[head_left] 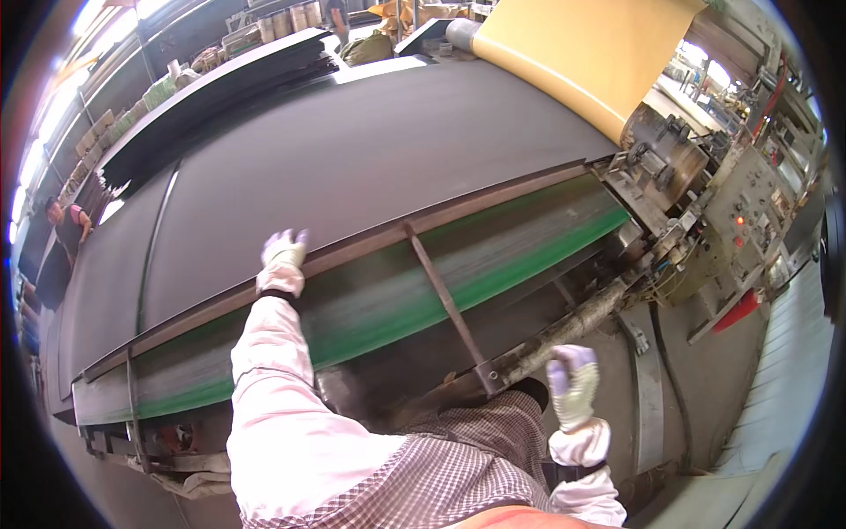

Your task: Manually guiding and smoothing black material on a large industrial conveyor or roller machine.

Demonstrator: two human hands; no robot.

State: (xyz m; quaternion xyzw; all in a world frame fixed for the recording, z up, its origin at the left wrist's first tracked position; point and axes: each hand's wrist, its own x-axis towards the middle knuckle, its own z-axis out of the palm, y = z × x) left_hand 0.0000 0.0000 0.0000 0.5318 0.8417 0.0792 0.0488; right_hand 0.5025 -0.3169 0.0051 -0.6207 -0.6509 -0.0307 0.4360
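Observation:
A wide, flat dark grey sheet (352,167) covers the long table in front of me. My left hand (284,253), in a pale glove with purple fingertips, lies at the sheet's near edge with its fingers stretched out over the surface. Lower right, my right hand (573,386), gloved alike, hangs in the air beside my checked apron (449,458). Its fingers are loosely bent, and no object shows in it. Under the sheet's near edge runs a brown rail (352,249), and below that a green belt (476,284).
Yellow sheeting (573,53) slopes up from a roller at the back right. Machinery with a control panel (749,207) stands on the right. A slanting metal bar (448,304) crosses the belt near me. Dark sheets are stacked (220,97) behind. Another person (70,225) stands far left.

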